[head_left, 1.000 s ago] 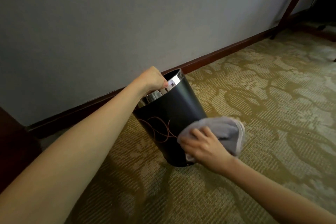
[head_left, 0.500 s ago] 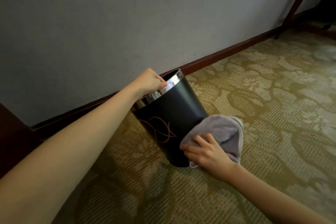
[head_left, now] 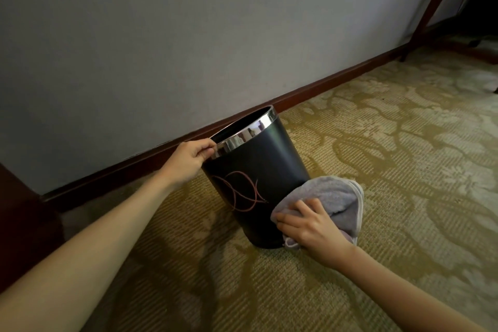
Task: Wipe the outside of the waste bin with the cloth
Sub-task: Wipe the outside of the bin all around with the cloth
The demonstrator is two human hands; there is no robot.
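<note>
Left hand [head_left: 188, 159] pinching chrome rim of black tapered waste bin [head_left: 265, 167]; right hand [head_left: 310, 226] fingers spread, pressing grey cloth [head_left: 334, 198] on lower side. Bin tilted on patterned carpet [head_left: 377, 156] near dark wooden skirting [head_left: 336, 81].

The waste bin [head_left: 272, 167] is black with a shiny silver rim band and thin pinkish looping lines on its side. The cloth [head_left: 334, 197] is pale lilac-grey. The carpet [head_left: 390, 159] shows an olive-gold and beige floral pattern.
</note>
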